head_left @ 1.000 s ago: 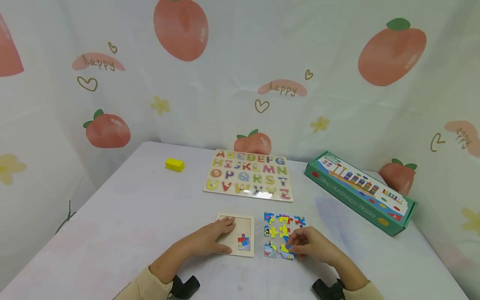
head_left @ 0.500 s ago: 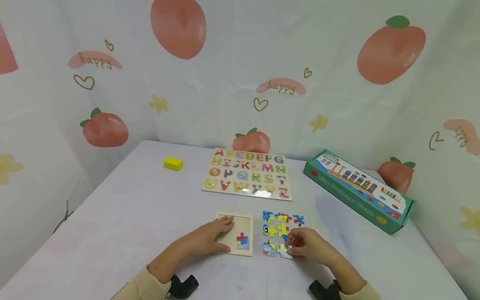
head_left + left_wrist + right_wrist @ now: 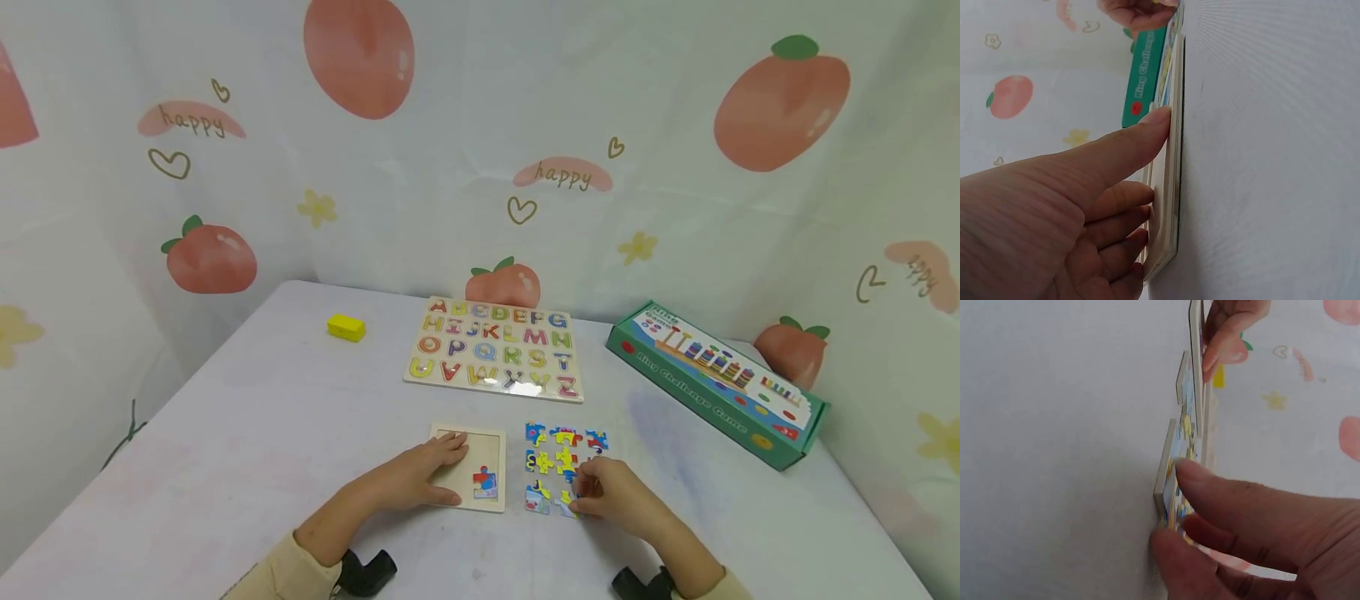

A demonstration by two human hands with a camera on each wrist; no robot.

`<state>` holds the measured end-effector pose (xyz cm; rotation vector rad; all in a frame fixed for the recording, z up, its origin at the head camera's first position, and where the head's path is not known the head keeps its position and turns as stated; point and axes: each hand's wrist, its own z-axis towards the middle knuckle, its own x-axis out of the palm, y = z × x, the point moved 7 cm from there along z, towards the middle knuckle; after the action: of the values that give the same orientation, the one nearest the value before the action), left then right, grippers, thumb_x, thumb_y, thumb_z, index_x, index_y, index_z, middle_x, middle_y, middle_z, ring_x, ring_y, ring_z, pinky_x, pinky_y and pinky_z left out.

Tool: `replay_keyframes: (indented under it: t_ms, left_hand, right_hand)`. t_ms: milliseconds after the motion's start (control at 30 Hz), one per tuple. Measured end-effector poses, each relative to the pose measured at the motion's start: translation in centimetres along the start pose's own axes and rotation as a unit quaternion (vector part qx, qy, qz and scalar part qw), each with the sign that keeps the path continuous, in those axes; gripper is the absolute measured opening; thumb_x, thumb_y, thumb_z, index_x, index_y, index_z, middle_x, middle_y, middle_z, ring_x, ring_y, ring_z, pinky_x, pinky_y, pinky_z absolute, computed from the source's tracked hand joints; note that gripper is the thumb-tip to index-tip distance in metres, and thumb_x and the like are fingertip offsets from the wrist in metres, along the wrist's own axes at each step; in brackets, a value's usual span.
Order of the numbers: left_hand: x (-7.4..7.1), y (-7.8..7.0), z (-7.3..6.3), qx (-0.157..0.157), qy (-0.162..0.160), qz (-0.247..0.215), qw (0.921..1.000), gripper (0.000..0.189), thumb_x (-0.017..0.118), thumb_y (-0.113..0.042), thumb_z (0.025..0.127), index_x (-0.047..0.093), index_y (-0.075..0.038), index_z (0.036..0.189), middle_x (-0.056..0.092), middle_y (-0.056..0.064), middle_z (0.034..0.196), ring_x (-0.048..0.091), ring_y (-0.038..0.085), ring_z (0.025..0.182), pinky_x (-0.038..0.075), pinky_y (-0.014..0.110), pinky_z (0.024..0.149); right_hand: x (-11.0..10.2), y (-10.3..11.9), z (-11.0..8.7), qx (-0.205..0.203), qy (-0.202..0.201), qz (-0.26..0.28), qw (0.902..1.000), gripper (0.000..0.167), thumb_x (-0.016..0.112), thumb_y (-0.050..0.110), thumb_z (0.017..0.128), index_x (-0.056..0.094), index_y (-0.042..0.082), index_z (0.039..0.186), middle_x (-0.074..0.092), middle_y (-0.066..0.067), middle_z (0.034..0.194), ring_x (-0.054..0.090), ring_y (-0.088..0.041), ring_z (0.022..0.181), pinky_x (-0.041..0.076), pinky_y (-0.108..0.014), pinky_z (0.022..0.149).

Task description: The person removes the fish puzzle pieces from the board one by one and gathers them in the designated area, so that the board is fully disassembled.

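My left hand (image 3: 422, 475) rests over the left side of a shallow wooden puzzle tray (image 3: 501, 467), fingers extended. In the left wrist view its thumb (image 3: 1141, 134) lies on the tray's rim. One red-and-blue jigsaw piece (image 3: 486, 485) sits in the tray's lower right. Just right of the tray, several colourful jigsaw pieces (image 3: 544, 460) lie in loose rows. My right hand (image 3: 618, 500) pinches a jigsaw piece (image 3: 1169, 465) in the bottom row between thumb and curled forefinger. That piece is partly hidden by the fingers and looks slightly tilted in the right wrist view.
Behind the tray lies a wooden alphabet board (image 3: 495, 350). A green game box (image 3: 720, 383) stands at the back right, a small yellow block (image 3: 347, 327) at the back left. The white table (image 3: 262, 433) meets a peach-printed cloth backdrop (image 3: 450, 167).
My right hand has shifted slightly left, and its fingertips now cover more of the bottom-row piece. The left hand stays on the tray.
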<state>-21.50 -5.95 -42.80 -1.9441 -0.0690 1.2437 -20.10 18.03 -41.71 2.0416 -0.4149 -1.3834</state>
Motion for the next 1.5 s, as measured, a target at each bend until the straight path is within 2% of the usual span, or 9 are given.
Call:
replay_keyframes:
  t_ms: [100,300,467,600,733,967,1267,1500]
  left_hand:
    - [0.0,-0.1,-0.1,0.001,0.001,0.002,1.0,0.072,0.071,-0.032,0.081,0.04,-0.004,0.14,0.027,0.009,0.154,0.018,0.03,0.144,0.019,0.052,0.114]
    - [0.0,-0.3,-0.1,0.005,0.001,0.004,1.0,0.072,0.07,-0.032,0.081,0.04,-0.004,0.14,0.027,0.009,0.153,0.019,0.031,0.143,0.019,0.053,0.114]
    - [-0.1,-0.4,-0.1,0.007,0.002,0.005,1.0,0.072,0.07,-0.032,0.081,0.04,-0.003,0.14,0.027,0.009,0.153,0.019,0.03,0.143,0.02,0.052,0.114]
    - [-0.1,-0.5,-0.1,0.007,0.001,0.005,1.0,0.072,0.07,-0.031,0.081,0.04,-0.003,0.14,0.027,0.01,0.153,0.02,0.03,0.143,0.02,0.053,0.114]
    - [0.1,-0.5,-0.1,0.007,0.004,-0.003,1.0,0.072,0.07,-0.031,0.082,0.039,-0.003,0.14,0.027,0.009,0.153,0.019,0.031,0.143,0.019,0.053,0.114]
    - [0.2,-0.4,0.1,0.008,0.005,0.0,1.0,0.072,0.07,-0.031,0.082,0.039,-0.004,0.141,0.027,0.008,0.154,0.019,0.029,0.144,0.019,0.053,0.114]
    - [0.2,-0.3,0.1,0.003,0.007,-0.004,1.0,0.071,0.069,-0.032,0.083,0.039,-0.004,0.141,0.027,0.008,0.154,0.018,0.029,0.144,0.02,0.054,0.114]
    - [0.0,-0.2,0.0,0.007,0.005,-0.003,1.0,0.071,0.069,-0.032,0.082,0.04,-0.003,0.14,0.027,0.01,0.153,0.018,0.032,0.143,0.021,0.055,0.113]
  right_hand:
    - [0.0,0.0,0.0,0.0,-0.005,-0.011,0.9999,0.019,0.076,0.012,0.076,0.058,0.007,0.077,0.051,0.0,0.068,0.046,-0.014,0.065,0.039,-0.02,0.051]
    - [-0.3,0.3,0.0,-0.036,0.003,-0.011,0.9993,0.016,0.074,0.013,0.078,0.059,0.007,0.079,0.053,0.002,0.07,0.047,-0.011,0.063,0.041,-0.019,0.052]
    - [-1.2,0.6,0.0,-0.045,0.003,-0.003,0.999,0.015,0.072,0.014,0.08,0.059,0.006,0.079,0.055,0.001,0.069,0.049,-0.011,0.062,0.044,-0.019,0.051]
    - [-1.5,1.6,0.6,-0.073,-0.003,-0.019,0.9971,0.014,0.071,0.015,0.081,0.059,0.008,0.079,0.055,0.002,0.071,0.049,-0.009,0.064,0.044,-0.018,0.053]
    - [-0.7,3.1,1.6,-0.098,0.006,-0.039,0.9944,0.012,0.071,0.018,0.082,0.061,0.01,0.082,0.055,0.005,0.075,0.048,-0.007,0.069,0.043,-0.018,0.057]
    - [1.0,5.7,3.4,-0.123,0.038,-0.047,0.9905,0.018,0.074,0.017,0.079,0.065,0.006,0.09,0.06,0.002,0.082,0.051,-0.011,0.071,0.044,-0.019,0.06]
    - [2.5,7.8,5.0,-0.132,0.054,-0.017,0.9896,0.022,0.075,0.013,0.078,0.067,0.003,0.096,0.061,-0.002,0.087,0.051,-0.014,0.077,0.047,-0.02,0.064]
    - [4.0,8.5,5.8,-0.116,0.058,-0.035,0.9909,0.024,0.079,0.014,0.073,0.068,0.006,0.093,0.06,0.002,0.088,0.05,-0.012,0.077,0.045,-0.02,0.065]
